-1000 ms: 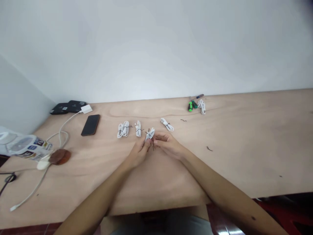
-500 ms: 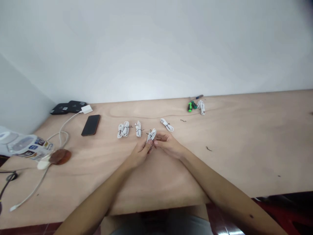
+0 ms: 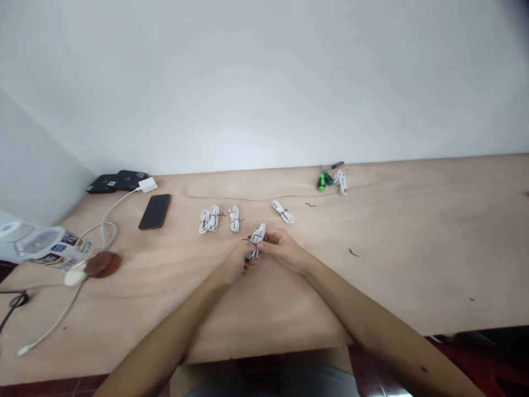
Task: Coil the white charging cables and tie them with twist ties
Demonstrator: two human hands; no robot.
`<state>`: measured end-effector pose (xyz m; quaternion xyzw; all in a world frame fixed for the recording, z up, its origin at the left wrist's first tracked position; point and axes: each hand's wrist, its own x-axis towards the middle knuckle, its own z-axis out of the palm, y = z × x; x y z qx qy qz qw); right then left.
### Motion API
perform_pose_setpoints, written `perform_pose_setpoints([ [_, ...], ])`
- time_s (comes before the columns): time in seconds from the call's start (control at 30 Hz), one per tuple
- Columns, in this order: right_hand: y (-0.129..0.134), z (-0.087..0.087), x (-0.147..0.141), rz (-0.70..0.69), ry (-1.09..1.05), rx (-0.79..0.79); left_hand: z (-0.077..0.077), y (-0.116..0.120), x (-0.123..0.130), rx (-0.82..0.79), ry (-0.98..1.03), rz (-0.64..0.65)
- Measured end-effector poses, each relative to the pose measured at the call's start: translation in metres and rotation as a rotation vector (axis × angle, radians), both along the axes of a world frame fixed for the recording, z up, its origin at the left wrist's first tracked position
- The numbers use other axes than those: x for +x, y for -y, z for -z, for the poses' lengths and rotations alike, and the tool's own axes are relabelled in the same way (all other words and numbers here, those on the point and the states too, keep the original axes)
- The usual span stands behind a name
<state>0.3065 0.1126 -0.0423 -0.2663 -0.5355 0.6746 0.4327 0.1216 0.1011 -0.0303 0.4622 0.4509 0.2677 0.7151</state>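
Observation:
A coiled white cable [image 3: 258,236] with a thin black twist tie around it is between my two hands, just above the tabletop. My right hand [image 3: 285,251] pinches its right side, thumb in front. My left hand [image 3: 235,264] closes on its lower left side, with some fingers curled behind and partly hidden. Beyond my left hand lie a tied white cable [image 3: 235,218] and a pair of coiled white cables [image 3: 209,219] side by side. Past my right hand is another tied white cable [image 3: 282,212].
Screwdrivers [image 3: 322,182] lie beside a white cable [image 3: 341,182] at the back. Loose twist ties [image 3: 353,252] lie to the right. A phone [image 3: 155,212], black boxes [image 3: 129,180], a white adapter [image 3: 147,184] and a plastic bottle [image 3: 53,246] are on the left.
My left thumb has come off the front of the cable, and that hand has shifted slightly down and left. My right thumb now presses on the coil, whose front shows more.

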Motion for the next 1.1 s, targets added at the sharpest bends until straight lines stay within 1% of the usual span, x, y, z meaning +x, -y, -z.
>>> perform_pose_setpoints([
  [0.07, 0.001, 0.001, -0.001, -0.011, 0.006, -0.017, 0.0, -0.003, 0.002, -0.084, 0.028, 0.05],
  [0.17, 0.002, 0.002, -0.002, -0.004, -0.004, -0.047, 0.0, -0.005, 0.001, -0.135, 0.038, 0.104],
  [0.23, 0.004, 0.003, -0.004, 0.016, -0.035, -0.081, -0.001, -0.005, 0.0, -0.177, 0.068, 0.167],
  [0.3, 0.005, 0.004, -0.006, 0.035, -0.072, -0.124, -0.003, -0.003, 0.0, -0.174, 0.103, 0.233],
  [0.33, 0.006, 0.004, -0.007, 0.034, -0.08, -0.145, -0.004, -0.002, 0.0, -0.14, 0.116, 0.254],
  [0.4, 0.006, 0.003, -0.008, 0.008, -0.069, -0.175, -0.006, -0.001, -0.001, -0.012, 0.11, 0.263],
  [0.47, 0.004, 0.003, -0.006, 0.008, -0.046, -0.163, -0.01, -0.001, -0.004, 0.185, 0.042, 0.245],
  [0.5, 0.003, 0.003, -0.005, 0.028, -0.034, -0.144, -0.011, -0.001, -0.007, 0.305, -0.015, 0.221],
  [0.53, 0.001, 0.003, -0.003, 0.064, -0.018, -0.118, -0.013, -0.001, -0.01, 0.436, -0.084, 0.181],
  [0.57, -0.001, 0.003, -0.001, 0.109, 0.003, -0.086, -0.014, -0.002, -0.014, 0.573, -0.159, 0.113],
  [0.63, -0.005, 0.002, 0.002, 0.181, 0.064, -0.025, -0.015, -0.005, -0.02, 0.83, -0.297, -0.055],
  [0.67, -0.007, 0.002, 0.003, 0.196, 0.093, 0.0, -0.014, -0.007, -0.023, 0.946, -0.348, -0.123],
  [0.7, -0.007, 0.001, 0.004, 0.196, 0.115, 0.018, -0.012, -0.009, -0.025, 1.055, -0.383, -0.164],
  [0.73, -0.007, 0.0, 0.004, 0.183, 0.13, 0.03, -0.01, -0.011, -0.026, 1.159, -0.403, -0.167],
  [0.83, -0.006, -0.004, 0.004, 0.109, 0.152, 0.053, -0.001, -0.016, -0.027, 1.416, -0.394, -0.083],
  [0.9, -0.005, -0.006, 0.003, 0.083, 0.164, 0.062, 0.004, -0.019, -0.027, 1.511, -0.395, -0.07],
  [0.97, -0.004, -0.007, 0.003, 0.084, 0.168, 0.056, 0.007, -0.02, -0.027, 1.536, -0.407, -0.1],
  [1.03, -0.004, -0.007, 0.003, 0.097, 0.156, 0.04, 0.008, -0.019, -0.028, 1.502, -0.428, -0.132],
  [1.1, -0.004, -0.007, 0.004, 0.11, 0.143, 0.028, 0.007, -0.018, -0.028, 1.434, -0.439, -0.14],
])
